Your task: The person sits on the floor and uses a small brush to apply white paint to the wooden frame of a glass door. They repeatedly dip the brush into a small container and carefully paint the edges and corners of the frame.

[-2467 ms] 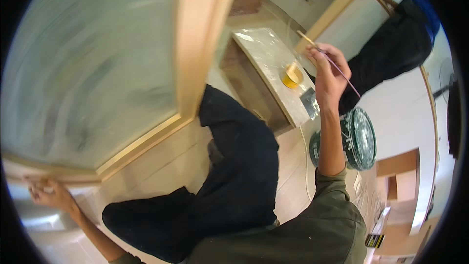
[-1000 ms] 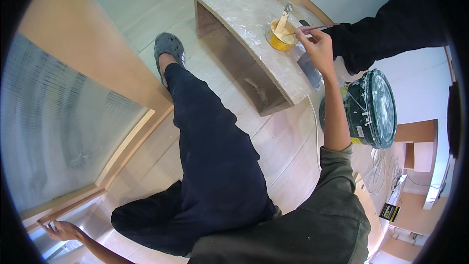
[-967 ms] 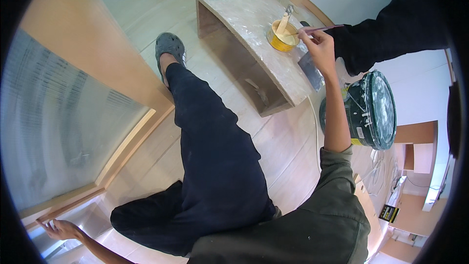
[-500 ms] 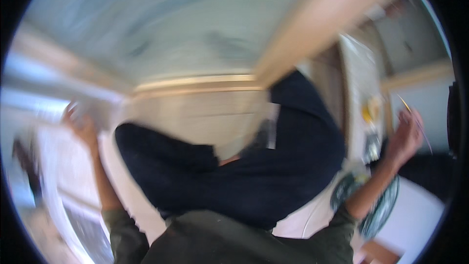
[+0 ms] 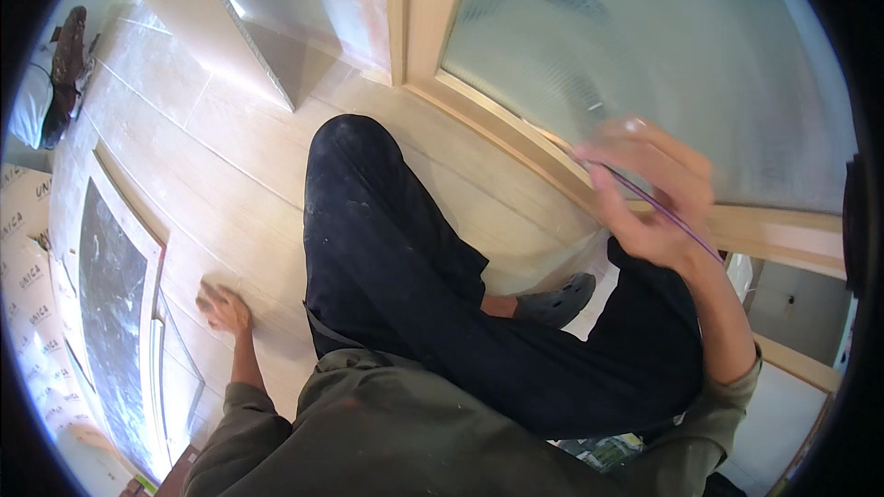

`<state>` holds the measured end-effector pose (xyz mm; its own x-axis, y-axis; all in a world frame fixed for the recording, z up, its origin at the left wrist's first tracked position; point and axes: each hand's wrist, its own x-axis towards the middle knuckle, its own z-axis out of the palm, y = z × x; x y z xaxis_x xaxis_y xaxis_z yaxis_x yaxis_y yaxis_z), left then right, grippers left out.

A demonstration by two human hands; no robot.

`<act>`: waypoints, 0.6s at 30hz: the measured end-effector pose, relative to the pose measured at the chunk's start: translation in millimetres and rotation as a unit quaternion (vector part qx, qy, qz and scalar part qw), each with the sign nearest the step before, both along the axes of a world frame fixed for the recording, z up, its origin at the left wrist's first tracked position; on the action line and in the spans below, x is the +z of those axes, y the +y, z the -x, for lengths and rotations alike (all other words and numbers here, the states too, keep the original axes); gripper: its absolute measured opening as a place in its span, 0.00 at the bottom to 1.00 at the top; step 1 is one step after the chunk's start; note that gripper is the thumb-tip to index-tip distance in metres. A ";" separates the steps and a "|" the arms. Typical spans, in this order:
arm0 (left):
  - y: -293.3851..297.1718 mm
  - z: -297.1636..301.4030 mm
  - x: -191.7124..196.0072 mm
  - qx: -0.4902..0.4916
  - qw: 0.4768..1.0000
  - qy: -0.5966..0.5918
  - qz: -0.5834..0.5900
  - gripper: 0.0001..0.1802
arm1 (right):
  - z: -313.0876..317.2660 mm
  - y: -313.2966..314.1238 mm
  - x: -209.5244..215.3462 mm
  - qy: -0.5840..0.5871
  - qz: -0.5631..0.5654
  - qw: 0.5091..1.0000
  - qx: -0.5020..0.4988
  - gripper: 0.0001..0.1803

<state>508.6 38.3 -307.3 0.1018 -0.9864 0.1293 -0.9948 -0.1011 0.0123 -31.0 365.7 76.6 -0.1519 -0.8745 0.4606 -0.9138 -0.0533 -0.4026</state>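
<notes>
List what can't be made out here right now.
All head view:
1. Thin purple-handled tool: tip and its contact with wooden frame, motion blur.
2. Right hand: fingertips, motion blur.
3. Left hand: palm, hidden by its back.
4. Frosted panel: top, cut off by picture edge.

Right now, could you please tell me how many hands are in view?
2: the left hand, fingers spread, is low by the floor at left; the right hand, partly blurred, holds a thin brush near the framed glass panel.
</notes>
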 end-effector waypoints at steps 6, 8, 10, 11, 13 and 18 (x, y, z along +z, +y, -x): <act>19.2 5.4 12.3 0.004 0.999 0.036 0.018 0.30 | 34.4 -68.1 -66.8 0.051 -0.011 0.995 0.080 0.16; 18.1 0.0 11.8 0.000 0.999 0.034 0.021 0.29 | 45.7 -84.4 -89.0 0.070 -0.006 0.991 0.117 0.16; 14.8 -6.7 9.8 -0.010 0.999 0.028 0.018 0.28 | 60.2 -92.0 -107.9 0.080 0.014 0.991 0.109 0.16; 17.7 -5.7 8.2 -0.014 0.999 0.025 0.019 0.28 | 66.5 -90.5 -113.8 0.086 0.025 0.990 0.108 0.16; 14.7 -4.6 9.6 -0.012 0.998 0.046 0.027 0.28 | 77.6 -91.9 -126.1 0.098 0.039 0.989 0.100 0.16; 12.1 -13.2 7.2 -0.007 0.998 0.051 0.021 0.28 | 80.7 -94.1 -143.1 0.155 0.057 0.980 0.112 0.17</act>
<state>521.8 50.4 -300.0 0.1023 -0.9818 0.1599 -0.9894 -0.0838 0.1184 -111.7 271.5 -66.5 0.2014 -0.8100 0.5508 -0.9514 -0.2955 -0.0867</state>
